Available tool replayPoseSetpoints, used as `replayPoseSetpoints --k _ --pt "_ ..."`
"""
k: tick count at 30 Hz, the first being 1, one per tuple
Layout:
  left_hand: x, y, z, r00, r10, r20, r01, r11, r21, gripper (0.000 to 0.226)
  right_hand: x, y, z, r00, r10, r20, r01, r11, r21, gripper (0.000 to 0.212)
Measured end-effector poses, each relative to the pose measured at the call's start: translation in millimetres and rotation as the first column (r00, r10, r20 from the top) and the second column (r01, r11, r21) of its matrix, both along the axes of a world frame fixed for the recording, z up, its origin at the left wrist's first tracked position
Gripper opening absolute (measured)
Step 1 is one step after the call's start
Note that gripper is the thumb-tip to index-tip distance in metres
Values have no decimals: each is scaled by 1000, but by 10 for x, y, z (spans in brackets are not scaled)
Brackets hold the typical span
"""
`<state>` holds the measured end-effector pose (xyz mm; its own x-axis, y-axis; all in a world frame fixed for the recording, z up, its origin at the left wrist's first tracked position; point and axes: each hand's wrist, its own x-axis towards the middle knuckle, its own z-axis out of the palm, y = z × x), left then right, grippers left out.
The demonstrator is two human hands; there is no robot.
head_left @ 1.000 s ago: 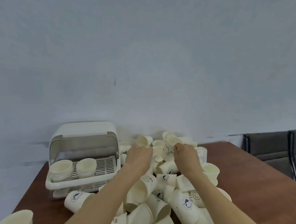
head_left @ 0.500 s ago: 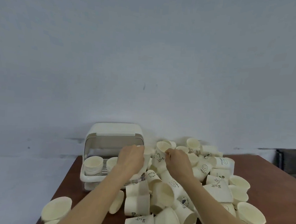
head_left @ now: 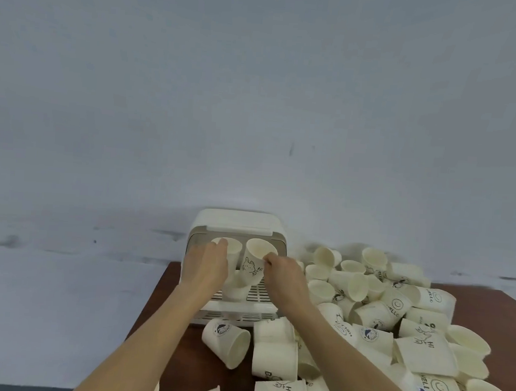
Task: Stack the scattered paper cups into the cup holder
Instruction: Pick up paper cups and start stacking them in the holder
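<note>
Both arms reach far across the brown table (head_left: 164, 298) to the white cup holder (head_left: 236, 224) by the wall. The left hand (head_left: 206, 268) curls its fingers round a paper cup (head_left: 231, 248) in front of the holder's opening. The right hand (head_left: 284, 276) pinches the rim of a bear-printed cup (head_left: 253, 265) beside it. Loose cups (head_left: 394, 327) lie heaped on the right.

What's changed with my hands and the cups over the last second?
Both hands moved left from the loose pile to the cup holder. The left hand and right hand each grip a cup, a plain cup and a bear-print cup, now over its rack. The holder's lid stayed open; the pile stayed put.
</note>
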<state>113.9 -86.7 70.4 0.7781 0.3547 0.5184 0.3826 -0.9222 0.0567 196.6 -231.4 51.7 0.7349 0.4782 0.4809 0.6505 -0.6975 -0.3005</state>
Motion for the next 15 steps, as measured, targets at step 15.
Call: replayPoseSetpoints --k 15 --pt "-207 468 -235 994 97 53 -93 993 -71 20 -142 442 -345 999 -37 -7 34 964 -263 26"
